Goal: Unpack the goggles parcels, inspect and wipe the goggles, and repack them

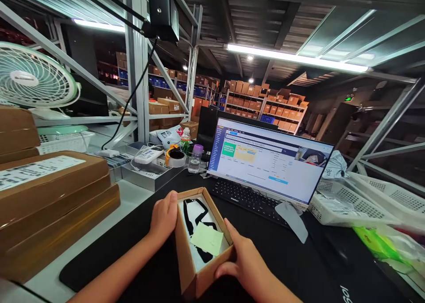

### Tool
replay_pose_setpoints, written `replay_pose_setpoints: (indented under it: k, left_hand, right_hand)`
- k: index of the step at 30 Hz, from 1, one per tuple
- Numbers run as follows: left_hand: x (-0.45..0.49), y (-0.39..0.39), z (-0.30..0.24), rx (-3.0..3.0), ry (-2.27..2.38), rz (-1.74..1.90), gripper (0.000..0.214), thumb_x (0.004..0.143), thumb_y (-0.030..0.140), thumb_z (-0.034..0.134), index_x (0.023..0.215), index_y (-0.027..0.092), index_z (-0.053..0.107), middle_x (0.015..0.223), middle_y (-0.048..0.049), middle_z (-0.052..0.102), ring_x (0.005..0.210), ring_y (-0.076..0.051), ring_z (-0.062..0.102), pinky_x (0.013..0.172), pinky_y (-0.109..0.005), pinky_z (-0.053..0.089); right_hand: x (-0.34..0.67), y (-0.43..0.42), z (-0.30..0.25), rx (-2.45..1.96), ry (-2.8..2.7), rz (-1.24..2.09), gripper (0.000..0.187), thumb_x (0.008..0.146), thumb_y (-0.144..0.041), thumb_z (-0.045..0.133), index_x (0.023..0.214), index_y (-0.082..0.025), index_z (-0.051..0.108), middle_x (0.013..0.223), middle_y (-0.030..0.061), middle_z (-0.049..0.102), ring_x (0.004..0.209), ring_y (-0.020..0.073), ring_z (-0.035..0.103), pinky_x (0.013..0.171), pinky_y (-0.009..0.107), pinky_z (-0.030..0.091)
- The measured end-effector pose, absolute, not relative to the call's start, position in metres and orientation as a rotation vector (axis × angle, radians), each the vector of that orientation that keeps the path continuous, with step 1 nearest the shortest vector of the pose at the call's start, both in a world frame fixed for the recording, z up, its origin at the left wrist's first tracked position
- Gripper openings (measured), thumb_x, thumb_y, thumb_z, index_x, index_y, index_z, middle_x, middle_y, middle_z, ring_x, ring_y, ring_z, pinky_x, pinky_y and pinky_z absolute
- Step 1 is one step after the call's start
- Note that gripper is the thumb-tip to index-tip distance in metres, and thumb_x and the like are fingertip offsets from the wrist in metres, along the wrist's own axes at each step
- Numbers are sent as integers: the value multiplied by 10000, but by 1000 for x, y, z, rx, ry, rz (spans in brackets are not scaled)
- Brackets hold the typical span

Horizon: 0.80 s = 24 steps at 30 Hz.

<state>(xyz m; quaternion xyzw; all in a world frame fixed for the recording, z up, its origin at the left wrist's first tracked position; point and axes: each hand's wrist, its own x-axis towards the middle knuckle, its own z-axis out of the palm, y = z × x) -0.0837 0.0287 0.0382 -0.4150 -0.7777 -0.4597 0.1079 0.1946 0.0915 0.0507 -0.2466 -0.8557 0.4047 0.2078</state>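
An open cardboard box (187,267) is tilted between my two hands above the black desk mat (139,250). My left hand (164,216) grips its left wall, thumb near the top edge. Around the near right corner, my right hand (244,254) is closed on the box, with the thumb on the front wall. Inside lie black, angular flat parts (191,214) on a white lining. A pale green paper note (207,239) rests over the parts and hides some of them.
Beyond the box stand a keyboard (239,199) and a lit monitor (265,157). Stacked cartons (56,197) fill the left side. White baskets (352,205) and a green plastic packet (375,243) lie right. A bottle with a purple cap (195,161) and a tape roll (175,156) stand behind.
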Motion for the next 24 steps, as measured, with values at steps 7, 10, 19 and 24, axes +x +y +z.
replay_pose_setpoints:
  k: [7, 10, 19, 24]
  left_hand:
    - [-21, 13, 111, -1498, -2046, -1003, 395, 964, 464, 297, 772, 222, 545, 728, -79, 631, 800, -308, 619, 977, -555, 403]
    - [5, 6, 129, -1566, -1924, -895, 452, 933, 557, 372, 786, 186, 585, 713, -88, 614, 772, -310, 609, 1030, -597, 355]
    - [-33, -3, 75, -1576, -1663, -1520, 766, 976, 616, 355, 1569, 167, 171, 1617, -216, 248, 1479, -381, 259, 1173, -635, 224]
    - [-38, -10, 39, -2339, -2041, -2101, 1165, 630, 870, 653, 1539, 251, 269, 1565, -190, 380, 1450, -433, 332, 1178, -608, 282]
  right_hand:
    - [212, 81, 95, -827, -2536, 1080, 1024, 885, -491, 645, 1620, -160, 15, 1659, 155, 186, 1529, 328, 166, 1242, 499, 162]
    - [207, 67, 98, -867, -2486, 1097, 1387, 637, -364, 849, 1600, -188, -134, 1627, 171, 184, 1501, 362, 182, 1220, 534, 200]
    - [234, 68, 54, -637, -1964, 1224, 1408, 541, -562, 895, 1599, -259, 17, 1553, 171, 314, 1453, 398, 307, 1196, 564, 224]
    - [223, 61, 47, -279, -1527, 1342, 1433, 568, -753, 827, 1574, -276, -74, 1577, 183, 274, 1464, 378, 321, 1186, 555, 270]
